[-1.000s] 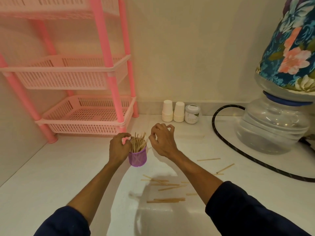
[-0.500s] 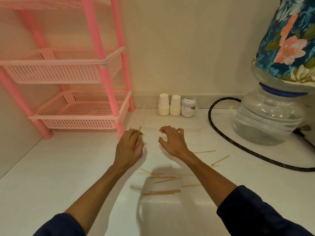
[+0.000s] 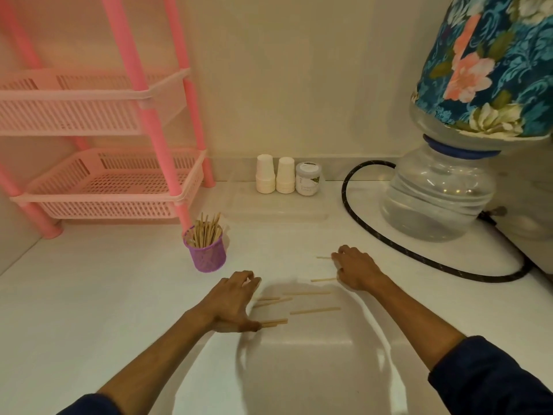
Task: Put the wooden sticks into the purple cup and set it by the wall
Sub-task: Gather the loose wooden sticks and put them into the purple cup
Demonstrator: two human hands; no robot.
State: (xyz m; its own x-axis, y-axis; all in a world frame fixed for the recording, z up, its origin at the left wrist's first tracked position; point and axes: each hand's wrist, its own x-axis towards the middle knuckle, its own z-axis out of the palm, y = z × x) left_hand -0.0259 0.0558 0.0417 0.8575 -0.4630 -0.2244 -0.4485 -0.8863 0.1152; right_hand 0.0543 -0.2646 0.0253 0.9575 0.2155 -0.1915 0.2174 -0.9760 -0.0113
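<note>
A purple mesh cup point(image 3: 208, 253) stands upright on the white counter, just in front of the pink rack's leg, with a bundle of wooden sticks point(image 3: 206, 232) standing in it. Several loose wooden sticks point(image 3: 314, 310) lie flat on the counter nearer to me. My left hand point(image 3: 232, 304) rests palm down over the left ends of those sticks, fingers spread. My right hand point(image 3: 357, 269) is lowered onto the counter further right, its fingertips touching two sticks point(image 3: 323, 280). Neither hand touches the cup.
A pink tiered basket rack point(image 3: 101, 187) stands at the back left. Two stacks of white paper cups point(image 3: 275, 178) and a small jar point(image 3: 308, 178) sit against the wall. A large water bottle point(image 3: 440, 193) under a floral cover stands at the right, with a black hose point(image 3: 389, 241) curving across the counter.
Both hands left the cup and moved back toward me, down onto the loose sticks. The left hand let go of the cup, which now stands alone.
</note>
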